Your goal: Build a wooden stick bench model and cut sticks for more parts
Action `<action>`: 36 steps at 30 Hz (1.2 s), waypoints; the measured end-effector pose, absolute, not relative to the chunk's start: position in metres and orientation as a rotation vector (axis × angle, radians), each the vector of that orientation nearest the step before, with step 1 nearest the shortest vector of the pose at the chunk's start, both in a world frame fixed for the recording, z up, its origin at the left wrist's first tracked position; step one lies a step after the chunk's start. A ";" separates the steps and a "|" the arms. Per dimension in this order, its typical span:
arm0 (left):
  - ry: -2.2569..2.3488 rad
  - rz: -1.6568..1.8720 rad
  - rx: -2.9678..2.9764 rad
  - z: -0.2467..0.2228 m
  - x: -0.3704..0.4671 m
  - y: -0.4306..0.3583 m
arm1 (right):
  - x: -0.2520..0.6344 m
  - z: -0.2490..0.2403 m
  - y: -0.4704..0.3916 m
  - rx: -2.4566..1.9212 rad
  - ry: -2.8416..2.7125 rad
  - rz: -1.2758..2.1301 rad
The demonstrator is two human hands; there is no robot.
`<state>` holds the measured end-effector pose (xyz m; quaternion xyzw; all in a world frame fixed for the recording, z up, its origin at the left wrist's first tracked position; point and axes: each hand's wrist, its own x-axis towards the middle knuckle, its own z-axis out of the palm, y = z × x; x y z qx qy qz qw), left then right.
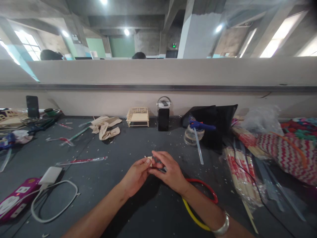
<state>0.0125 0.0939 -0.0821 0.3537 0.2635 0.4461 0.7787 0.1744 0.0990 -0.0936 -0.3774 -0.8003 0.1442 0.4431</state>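
Piece [150, 160], seemingly being worked, is pinched by left hand [137, 174]; right hand [172, 172] half-open, hold unclear; steadiness likely needed.

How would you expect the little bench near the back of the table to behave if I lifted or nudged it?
The bench would probably feel light, being built of slim strips. Its thin openwork back looks fragile, so pinching there might snap it. The wide seat on short legs suggests it would slide rather than tip.

L forearm [102, 211] bare; R forearm [205, 206] bare, w/ broad shiny silver-col. bangle [224, 226].
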 end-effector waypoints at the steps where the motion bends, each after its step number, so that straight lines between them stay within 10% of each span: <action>1: 0.570 0.964 0.767 -0.082 0.013 0.094 | 0.174 -0.093 0.099 -0.937 -1.994 0.339; 36: 0.602 0.958 0.894 -0.075 0.020 0.085 | 0.175 -0.085 0.095 -0.905 -2.079 0.275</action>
